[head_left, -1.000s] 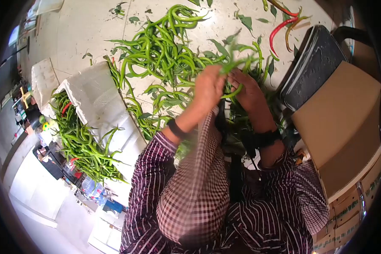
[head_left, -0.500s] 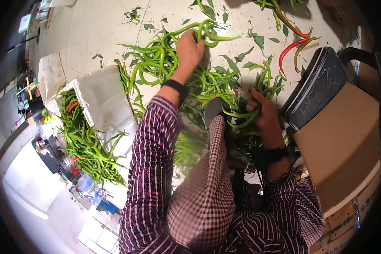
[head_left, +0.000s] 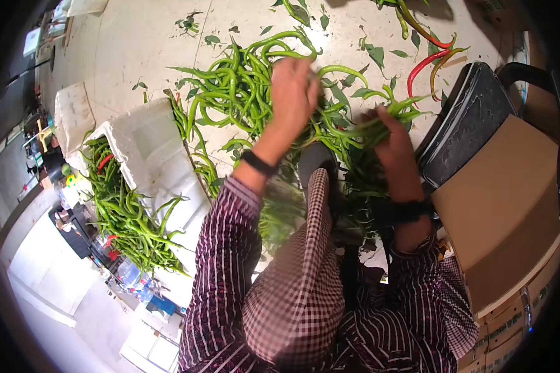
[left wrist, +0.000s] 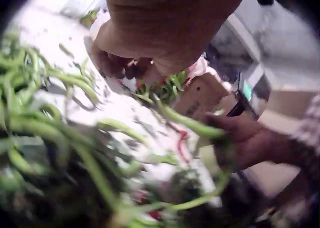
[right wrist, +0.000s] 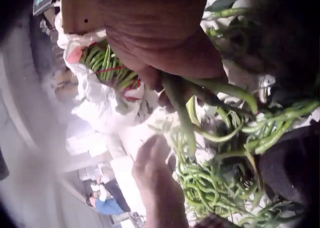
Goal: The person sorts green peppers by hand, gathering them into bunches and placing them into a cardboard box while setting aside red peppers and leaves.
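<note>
**Green Chillies Gathered Over the Floor**

A bunch of green chillies (head_left: 379, 121) is gripped in the right hand (head_left: 393, 140). One chilli (head_left: 339, 69) is pinched by the left hand (head_left: 294, 87), raised above the heap (head_left: 242, 93) on the floor (head_left: 137, 37).

left hand (head_left: 294, 87) | motion-blurred | grip on peppers (head_left: 242, 87) unclear
</note>
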`<state>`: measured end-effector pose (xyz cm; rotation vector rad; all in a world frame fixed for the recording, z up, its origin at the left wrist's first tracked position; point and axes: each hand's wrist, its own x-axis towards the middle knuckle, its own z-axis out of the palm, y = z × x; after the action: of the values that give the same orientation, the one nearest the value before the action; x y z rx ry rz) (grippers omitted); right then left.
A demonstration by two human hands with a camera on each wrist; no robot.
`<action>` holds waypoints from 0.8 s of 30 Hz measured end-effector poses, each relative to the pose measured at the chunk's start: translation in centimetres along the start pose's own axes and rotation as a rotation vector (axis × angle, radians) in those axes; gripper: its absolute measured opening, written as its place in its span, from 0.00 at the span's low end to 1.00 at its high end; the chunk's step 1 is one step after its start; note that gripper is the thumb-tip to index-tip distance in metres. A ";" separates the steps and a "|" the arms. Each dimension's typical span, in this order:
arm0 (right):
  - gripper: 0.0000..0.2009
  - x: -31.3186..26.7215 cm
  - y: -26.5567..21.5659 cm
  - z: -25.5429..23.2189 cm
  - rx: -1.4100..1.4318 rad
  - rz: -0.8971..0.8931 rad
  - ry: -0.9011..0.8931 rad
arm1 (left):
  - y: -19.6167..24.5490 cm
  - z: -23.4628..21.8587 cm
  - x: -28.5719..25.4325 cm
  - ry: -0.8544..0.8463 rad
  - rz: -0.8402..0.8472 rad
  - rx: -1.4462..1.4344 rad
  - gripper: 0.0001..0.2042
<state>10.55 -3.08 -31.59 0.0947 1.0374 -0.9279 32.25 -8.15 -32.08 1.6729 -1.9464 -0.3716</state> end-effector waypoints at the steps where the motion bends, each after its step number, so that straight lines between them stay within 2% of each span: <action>1: 0.05 -0.3 -0.3 -0.4 0.085 -0.006 0.050 | -1.1 0.1 1.4 0.022 -0.037 0.178 0.15; 2: 0.04 -0.4 -0.5 -0.6 0.186 0.007 -0.027 | -3.3 1.0 1.8 0.076 0.035 0.289 0.14; 3: 0.04 -0.6 -0.4 -0.5 0.186 0.006 -0.029 | -4.5 1.6 1.5 0.077 0.036 0.289 0.14; 5: 0.06 -0.8 -0.3 -0.1 0.081 0.016 -0.010 | -5.8 2.2 1.7 -0.138 0.067 0.286 0.12; 6: 0.06 -0.7 -0.3 -0.1 0.082 0.013 -0.015 | -4.3 1.2 1.8 -0.150 0.112 0.253 0.12; 7: 0.07 -0.4 -0.1 -0.3 0.031 0.035 -0.026 | -4.0 1.6 1.2 -0.224 0.075 0.297 0.13; 9: 0.09 -0.2 0.7 -0.3 -0.020 0.056 -0.047 | -4.7 3.0 -0.3 -0.027 0.094 0.223 0.16; 10: 0.10 0.0 1.1 0.0 -0.042 0.044 -0.059 | -5.1 3.3 -0.3 -0.014 0.111 0.224 0.16; 12: 0.13 -0.2 1.0 0.4 -0.014 0.057 -0.086 | -5.2 3.0 -0.7 -0.166 0.113 0.312 0.13; 13: 0.13 -0.6 0.9 0.7 -0.018 0.053 -0.097 | -5.1 2.5 -0.7 -0.154 0.114 0.317 0.13; 15: 0.14 -1.0 0.6 1.6 -0.100 0.010 -0.097 | -4.6 1.7 0.1 -0.191 0.120 0.252 0.15; 17: 0.15 -1.5 -0.1 2.7 -0.147 0.025 -0.034 | -1.1 -0.7 1.5 -0.178 0.096 0.166 0.13; 19: 0.16 -1.1 -0.6 2.9 -0.433 -0.167 -0.260 | 2.2 -1.5 2.0 -0.218 -0.139 -0.270 0.11; 20: 0.18 -0.9 -0.2 3.5 -0.485 -0.255 -0.246 | 3.6 -1.5 2.0 -0.260 -0.168 -0.352 0.12; 21: 0.18 -0.6 -0.3 3.5 -0.482 -0.259 -0.246 | 4.6 -1.1 1.9 -0.306 -0.200 -0.437 0.13; 23: 0.19 0.1 -0.5 3.3 -0.587 -0.226 -0.232 | 4.2 -0.2 2.1 -0.303 -0.157 -0.409 0.11; 24: 0.12 1.2 0.5 2.5 -0.474 -0.217 -0.124 | 3.5 0.0 3.1 -0.324 -0.204 -0.454 0.10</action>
<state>12.83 -4.67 -31.36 -0.4723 1.1404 -0.8464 29.15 -10.45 -29.51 1.5746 -1.7279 -1.1332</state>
